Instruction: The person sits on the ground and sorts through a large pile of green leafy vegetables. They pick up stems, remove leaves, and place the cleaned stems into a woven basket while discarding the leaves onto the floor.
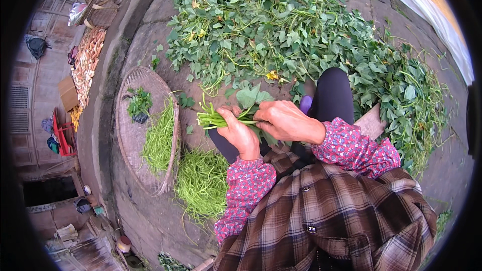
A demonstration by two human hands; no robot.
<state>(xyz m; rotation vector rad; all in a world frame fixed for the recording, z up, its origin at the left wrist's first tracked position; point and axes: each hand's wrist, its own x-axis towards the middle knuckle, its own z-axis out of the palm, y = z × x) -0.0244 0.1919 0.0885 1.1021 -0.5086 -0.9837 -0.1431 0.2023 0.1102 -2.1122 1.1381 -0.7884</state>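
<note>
My left hand (240,134) is closed round a bunch of green leaf stems (211,117), their cut ends sticking out to the left. Close against it, my right hand (288,121) has its fingers pinched together at the leafy end of the bunch. A broad green leaf (249,96) stands up between the two hands. What exactly the right fingertips grip is partly hidden. Below and left of my hands lies a heap of stripped green stems (202,183) on the ground. Beyond my knees spreads a large pile of leafy vines (261,30).
A round woven basket (131,158) at the left holds more stems (158,143) and a small leafy bunch (140,103). Farther left, past a raised edge, lie corn cobs (88,57), a cardboard box (68,94) and a red chair (63,133). White sheeting (427,7) runs along the far right.
</note>
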